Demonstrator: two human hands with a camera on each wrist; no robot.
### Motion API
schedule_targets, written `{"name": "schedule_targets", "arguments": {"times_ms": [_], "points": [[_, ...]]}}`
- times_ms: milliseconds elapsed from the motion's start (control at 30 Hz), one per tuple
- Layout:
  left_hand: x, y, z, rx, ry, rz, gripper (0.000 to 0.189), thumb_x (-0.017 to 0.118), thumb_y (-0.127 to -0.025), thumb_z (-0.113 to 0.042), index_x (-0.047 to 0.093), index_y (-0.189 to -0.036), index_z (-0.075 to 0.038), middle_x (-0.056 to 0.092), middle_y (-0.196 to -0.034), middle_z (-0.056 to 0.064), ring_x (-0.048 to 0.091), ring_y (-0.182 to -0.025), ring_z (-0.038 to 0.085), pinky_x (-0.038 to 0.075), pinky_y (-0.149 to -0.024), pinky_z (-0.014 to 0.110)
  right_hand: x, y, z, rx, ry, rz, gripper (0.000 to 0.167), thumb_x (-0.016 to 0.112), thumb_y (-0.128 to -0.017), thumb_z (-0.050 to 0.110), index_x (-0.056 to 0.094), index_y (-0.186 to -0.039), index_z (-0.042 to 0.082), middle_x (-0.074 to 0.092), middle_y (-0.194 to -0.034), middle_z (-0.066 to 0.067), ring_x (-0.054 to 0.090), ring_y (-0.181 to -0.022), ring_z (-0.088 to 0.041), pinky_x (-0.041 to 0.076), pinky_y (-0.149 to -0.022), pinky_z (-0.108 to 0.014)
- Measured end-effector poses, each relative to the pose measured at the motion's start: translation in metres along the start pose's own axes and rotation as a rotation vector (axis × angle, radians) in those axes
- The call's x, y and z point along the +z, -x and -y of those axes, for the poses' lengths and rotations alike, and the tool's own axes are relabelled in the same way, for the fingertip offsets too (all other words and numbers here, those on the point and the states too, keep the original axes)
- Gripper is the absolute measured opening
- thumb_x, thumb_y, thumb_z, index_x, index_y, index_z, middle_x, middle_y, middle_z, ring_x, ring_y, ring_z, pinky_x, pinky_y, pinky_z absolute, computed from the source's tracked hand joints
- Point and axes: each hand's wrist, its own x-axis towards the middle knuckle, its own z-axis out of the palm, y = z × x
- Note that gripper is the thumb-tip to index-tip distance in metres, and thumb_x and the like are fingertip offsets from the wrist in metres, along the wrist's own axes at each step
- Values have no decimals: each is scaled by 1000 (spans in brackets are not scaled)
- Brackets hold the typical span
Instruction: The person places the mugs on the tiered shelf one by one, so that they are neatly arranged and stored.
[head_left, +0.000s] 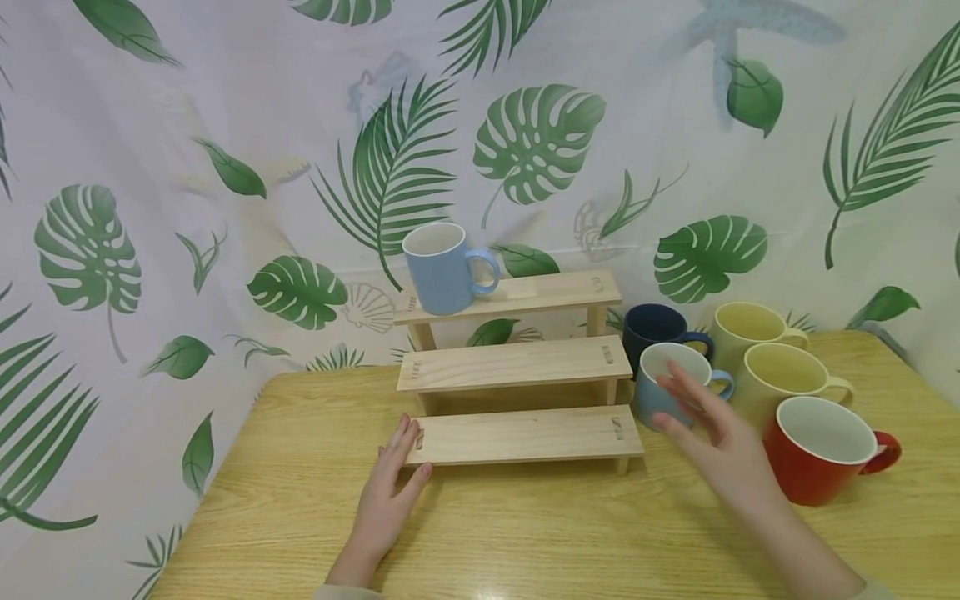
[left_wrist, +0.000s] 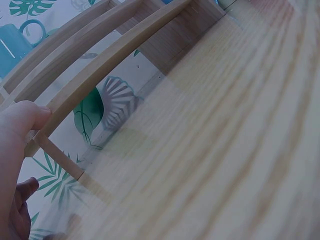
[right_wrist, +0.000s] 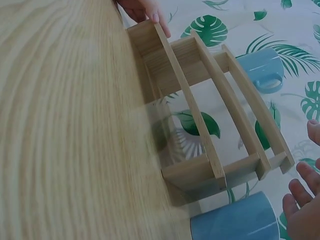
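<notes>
My left hand (head_left: 390, 492) rests on the left end of the lowest board of a three-step wooden shelf (head_left: 525, 437), its thumb at the front edge and its fingers along the side. In the left wrist view, the thumb touches the board's corner. My right hand (head_left: 723, 450) is raised with fingers extended, holding nothing. It hovers in front of a light blue mug (head_left: 652, 408) beside the shelf; the right wrist view shows its fingers apart from this mug (right_wrist: 235, 222). Another light blue mug (head_left: 442, 275) stands upright on the top board's left part, handle to the right.
Right of the shelf stand a dark blue mug (head_left: 651, 325), two yellow mugs (head_left: 750, 321) and a red mug (head_left: 810, 458), close together. The wooden table (head_left: 480, 542) meets a leaf-patterned cloth (head_left: 247, 167) behind.
</notes>
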Motion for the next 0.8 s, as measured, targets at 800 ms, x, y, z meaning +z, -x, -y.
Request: {"name": "schedule_targets", "arguments": {"times_ms": [800], "points": [[0,0,0,-1,9,8,61,57,-97,-26,31,-151,-15,20,-157,6,18,-143,19,4,-113,55,-47,36,-19,-129,404,-134,53,74,-84,12,57,-134,14,61,-116,6,44,-104,10,24,-86,0]]}}
